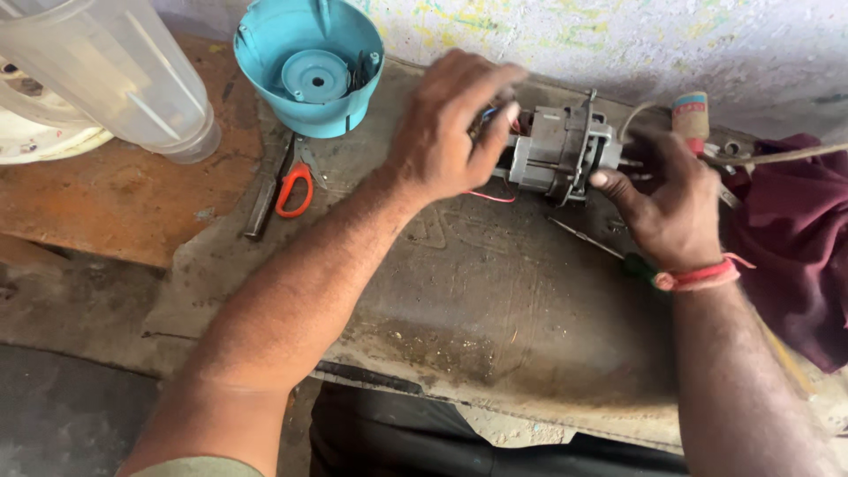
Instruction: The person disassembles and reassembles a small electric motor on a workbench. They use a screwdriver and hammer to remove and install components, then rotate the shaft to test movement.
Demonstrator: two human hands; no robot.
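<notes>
Left hand (446, 128): clasped over wired end of grey motor (561, 155), mid-bench (495, 309). Right hand (676, 208): gripping opposite shaft end. Nearby: screwdriver (587, 240), orange-handled pliers (294, 187), teal housing (311, 66). Risk: thin red and blue wires may snag or tear under left fingers if motor twists.

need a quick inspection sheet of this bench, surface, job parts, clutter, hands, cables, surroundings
surface: worn grey mat over a brown bench
job's things: grey electric motor lying on the mat
clutter: teal housing, orange-handled scissors, clear jug, screwdriver, maroon cloth
grippers: left hand grips the motor's wired end; right hand holds the other end
cables: red wire below the motor
surroundings: pale stained wall
</notes>
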